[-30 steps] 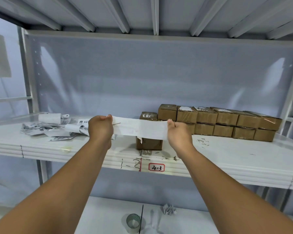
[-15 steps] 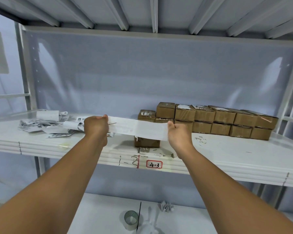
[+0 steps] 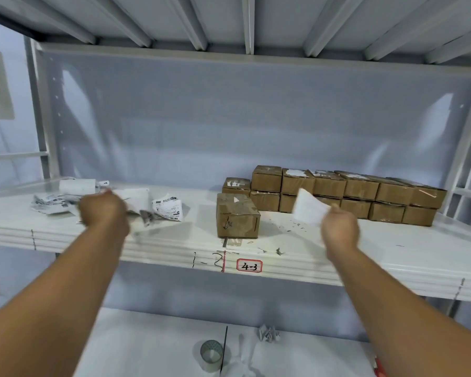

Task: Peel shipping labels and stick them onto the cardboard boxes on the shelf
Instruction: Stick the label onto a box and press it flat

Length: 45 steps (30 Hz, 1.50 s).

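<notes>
Warehouse or stockroom packing spot: white steel rack shelf (image 3: 365,270) with handwritten location tag "4-3" (image 3: 249,266), small cardboard boxes (image 3: 360,186) stacked two high, printed shipping labels (image 3: 52,204) piled left, tape roll (image 3: 211,355) on lower level.

Brown cardboard boxes (image 3: 348,194) on a white shelf (image 3: 392,257), plain white label (image 3: 309,206) (red-bordered tag (image 3: 249,266) below).

One wide-angle camera, worn on the person's head, looks forward and slightly down from close in front of the white metal shelf (image 3: 392,257), taking in the ribbed underside of the tier above it (image 3: 174,17) and part of the tier below it (image 3: 147,346).
</notes>
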Motion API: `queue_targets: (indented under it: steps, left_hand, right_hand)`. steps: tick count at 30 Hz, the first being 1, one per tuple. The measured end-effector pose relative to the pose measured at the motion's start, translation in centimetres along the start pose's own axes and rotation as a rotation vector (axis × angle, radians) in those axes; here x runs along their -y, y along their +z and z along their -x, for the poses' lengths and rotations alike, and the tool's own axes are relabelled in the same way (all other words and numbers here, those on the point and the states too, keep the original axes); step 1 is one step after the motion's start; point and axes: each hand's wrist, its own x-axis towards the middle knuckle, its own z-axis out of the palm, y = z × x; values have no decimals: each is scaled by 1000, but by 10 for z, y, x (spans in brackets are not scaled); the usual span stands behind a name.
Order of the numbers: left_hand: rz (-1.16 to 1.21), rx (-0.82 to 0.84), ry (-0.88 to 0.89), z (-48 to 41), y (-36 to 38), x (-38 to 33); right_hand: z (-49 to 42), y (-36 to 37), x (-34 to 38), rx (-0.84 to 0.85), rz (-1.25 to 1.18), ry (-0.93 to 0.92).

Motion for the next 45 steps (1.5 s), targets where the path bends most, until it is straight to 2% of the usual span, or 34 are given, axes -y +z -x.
queue_targets:
  steps: [2,4,6,9,12,14,17,20,22,24,26,28,32,34,35,39,42,45]
  left_hand:
    - [-17,-42,77,-8,-13,5]
    - [8,62,135,-5,-8,18]
    - [41,220,99,7,5,23]
    - [170,346,-18,24,17,16]
    - [250,376,-71,39,24,9]
    - [244,348,-32,46,30,3]
    - [127,246,186,53,38,-6]
    - [74,175,400,60,43,-16]
    - [67,146,497,67,47,-24]
    - [42,116,577,74,54,-33]
    - [-7,101,681,81,60,-38]
    - [-79,118,808,87,68,-39]
    - [-289,139,1155,90,86,-30]
    - [-393,127,1406,90,94,-25]
    - [-449,113,1503,90,98,-23]
    - [-573,-29,1821,91,108,-16]
    - [-519,-24,2000,91,110,-9]
    - [-460,9,2126,89,108,-7]
  right_hand:
    - [-10,-19,-16,-11,107,-18]
    - [-12,-20,-19,75,150,-63]
    - [-10,-12,-14,114,113,-60]
    - [-11,-3,-7,49,-65,6]
    - [-13,-3,-5,5,-129,4]
    - [-11,0,-1,34,-160,21]
    - [-7,4,5,91,-241,101]
    - [-11,13,8,219,-291,115]
    - [-16,21,9,261,-123,44]
    - [-19,26,10,180,184,3]
    - [-19,27,13,74,284,2]
    - [-24,29,12,1,222,-49]
    - [-27,31,23,0,18,-336]
    - [-24,35,32,138,-59,-393]
    - [-19,37,39,253,-150,-349]
    - [2,37,66,805,-693,53]
    - [7,39,76,937,-768,51]
    - [7,43,79,909,-664,-31]
